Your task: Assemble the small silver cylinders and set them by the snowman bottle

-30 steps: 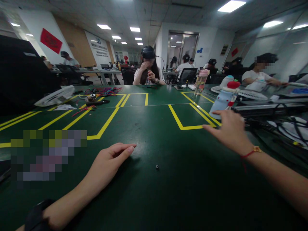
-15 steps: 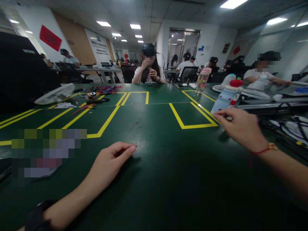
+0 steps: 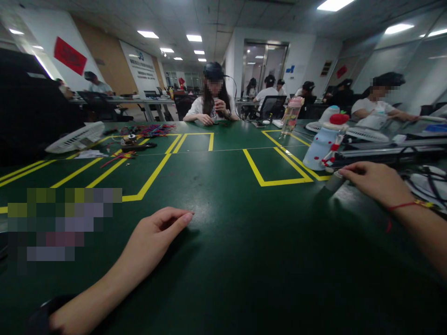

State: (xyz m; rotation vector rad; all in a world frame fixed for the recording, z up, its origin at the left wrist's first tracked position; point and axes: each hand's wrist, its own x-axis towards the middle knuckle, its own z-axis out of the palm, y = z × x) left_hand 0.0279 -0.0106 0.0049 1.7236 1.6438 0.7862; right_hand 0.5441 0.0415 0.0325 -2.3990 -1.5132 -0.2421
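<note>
My right hand [image 3: 379, 184] is at the right side of the table, its thumb and forefinger pinched on the upper end of a small grey cylinder [image 3: 334, 183]. The cylinder leans at a slant; its exact kind is unclear. Just beyond it stands a light-blue bottle [image 3: 316, 151] with a red top and a strap. My left hand [image 3: 153, 237] rests low over the green table [image 3: 223, 260], thumb and fingertips pressed together. If anything lies in that pinch, it is too small to make out.
Yellow tape [image 3: 287, 183] marks the tabletop. Farther back on the right stands a pink-lidded bottle [image 3: 292, 116]. Cables and a white fan [image 3: 75, 137] lie at the left, beside bundled wires [image 3: 153, 130]. A person [image 3: 211, 102] sits across the table. A blurred patch covers the left front.
My right hand has moved right, away from the blue bottle, and the grey cylinder now shows in its fingers. My left hand keeps its pinch. The person opposite has lowered a hand to the table.
</note>
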